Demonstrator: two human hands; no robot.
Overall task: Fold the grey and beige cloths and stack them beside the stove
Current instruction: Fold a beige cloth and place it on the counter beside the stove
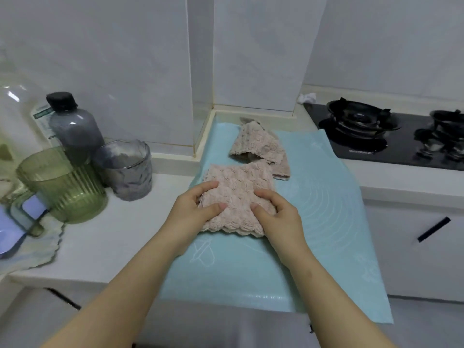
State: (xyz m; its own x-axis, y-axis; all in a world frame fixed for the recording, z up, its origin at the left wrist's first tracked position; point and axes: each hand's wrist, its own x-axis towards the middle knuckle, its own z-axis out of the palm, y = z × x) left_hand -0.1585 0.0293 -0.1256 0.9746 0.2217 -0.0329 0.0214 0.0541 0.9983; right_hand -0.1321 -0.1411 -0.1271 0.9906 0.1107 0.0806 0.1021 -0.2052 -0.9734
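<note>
Nearest me, my left hand (198, 207) and right hand (278, 217) each pinch the beige cloth (238, 187) with curled fingers. It lies in layers on the blue mat (251, 272) at the front of the bench. I judge I am mid-fold: next I should bring the edges over squarely and press them flat. Just behind it a second cloth (261, 144) sits loosely folded. The stack then belongs beside the stove (376, 136), far right, bordering the mat.
</note>
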